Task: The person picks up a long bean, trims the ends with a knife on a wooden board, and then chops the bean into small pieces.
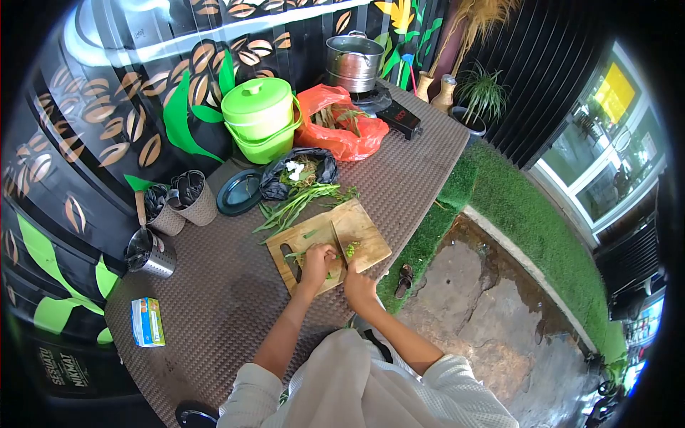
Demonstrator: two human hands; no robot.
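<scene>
A wooden cutting board [372,232] lies near the table's right-hand edge. My right hand [360,291] grips a knife [338,237], its blade pointing away from me across the board. Beside it, my left hand [318,265] is closed with curled fingers around green stalks [298,256], mostly hidden by the hand. Small chopped green pieces [352,248] sit to the right of the blade. Just beyond the board, a bunch of long leafy greens [296,208] is spread on the table.
Behind the greens are a black plastic bag [273,180] with scraps, a dark plate [240,192], a lime-green lidded bucket [260,118] and a red plastic bag [357,145]. A steel pot [354,63] stands at the far end. Utensil holders [194,201] and a tissue pack [148,322] are left.
</scene>
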